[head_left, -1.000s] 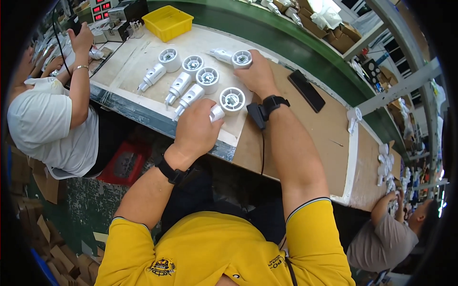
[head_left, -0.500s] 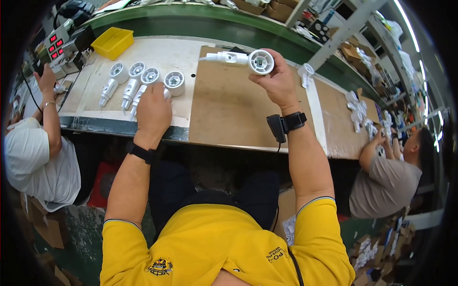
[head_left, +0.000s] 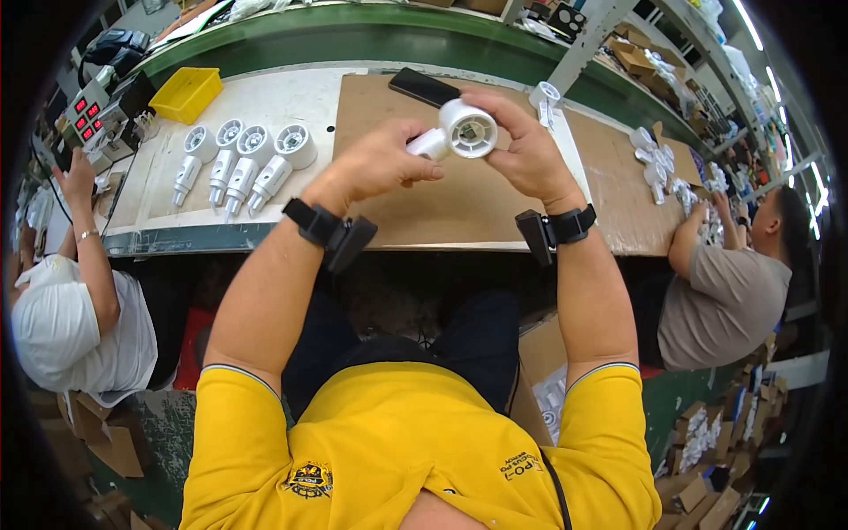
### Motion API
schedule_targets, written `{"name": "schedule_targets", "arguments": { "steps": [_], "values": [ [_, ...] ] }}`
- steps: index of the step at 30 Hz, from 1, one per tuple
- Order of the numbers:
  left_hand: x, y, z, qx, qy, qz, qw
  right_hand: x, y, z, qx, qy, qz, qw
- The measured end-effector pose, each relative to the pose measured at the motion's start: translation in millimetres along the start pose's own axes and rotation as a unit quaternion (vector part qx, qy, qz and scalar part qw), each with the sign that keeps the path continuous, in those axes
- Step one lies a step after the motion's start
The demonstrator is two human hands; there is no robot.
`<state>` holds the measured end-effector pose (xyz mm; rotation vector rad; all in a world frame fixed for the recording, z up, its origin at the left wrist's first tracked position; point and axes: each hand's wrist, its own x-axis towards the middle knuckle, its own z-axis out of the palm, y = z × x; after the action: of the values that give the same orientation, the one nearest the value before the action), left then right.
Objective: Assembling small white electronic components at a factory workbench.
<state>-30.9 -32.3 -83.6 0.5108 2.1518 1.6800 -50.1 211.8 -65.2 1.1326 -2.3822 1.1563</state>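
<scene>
— What are your hands on?

— You hold one white handheld fan (head_left: 459, 132) up over the brown board (head_left: 495, 194). Your right hand (head_left: 528, 150) wraps its round head, fingers curled around the rim; your left hand (head_left: 380, 163) pinches the handle end between thumb and fingers.

— And the rest of the bench?

— Four more white fans (head_left: 238, 163) lie side by side on the white mat (head_left: 291, 97) to your left, heads away from you. A yellow bin (head_left: 185, 93) sits beyond them, and a black phone (head_left: 424, 87) lies just behind the fan you hold. People work on both sides of you.
</scene>
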Motion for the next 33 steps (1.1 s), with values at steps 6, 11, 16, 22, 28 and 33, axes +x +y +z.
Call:
{"name": "schedule_targets", "arguments": {
  "steps": [6, 11, 16, 22, 28, 33],
  "values": [
    [5, -31, 30, -0.070, 0.081, 0.006, 0.994, -27, 114, -33, -0.326, -0.054, 0.224, 0.917],
    [10, -55, 37, -0.171, 0.088, 0.045, 0.980, -35, 135, -32, -0.380, -0.127, 0.261, 0.878],
    [7, -56, 44, -0.238, 0.113, 0.074, 0.962, -41, 142, -29, -0.454, -0.143, 0.219, 0.852],
    [2, -73, 41, -0.350, 0.071, 0.064, 0.932, -51, 118, -24, -0.337, 0.033, 0.255, 0.906],
    [-7, -80, 39, -0.436, 0.036, 0.036, 0.899, -61, 70, -25, -0.057, 0.159, 0.273, 0.947],
    [-7, -83, 40, -0.460, 0.027, 0.035, 0.887, -75, 46, -26, 0.310, 0.200, 0.339, 0.865]
  ]
}}
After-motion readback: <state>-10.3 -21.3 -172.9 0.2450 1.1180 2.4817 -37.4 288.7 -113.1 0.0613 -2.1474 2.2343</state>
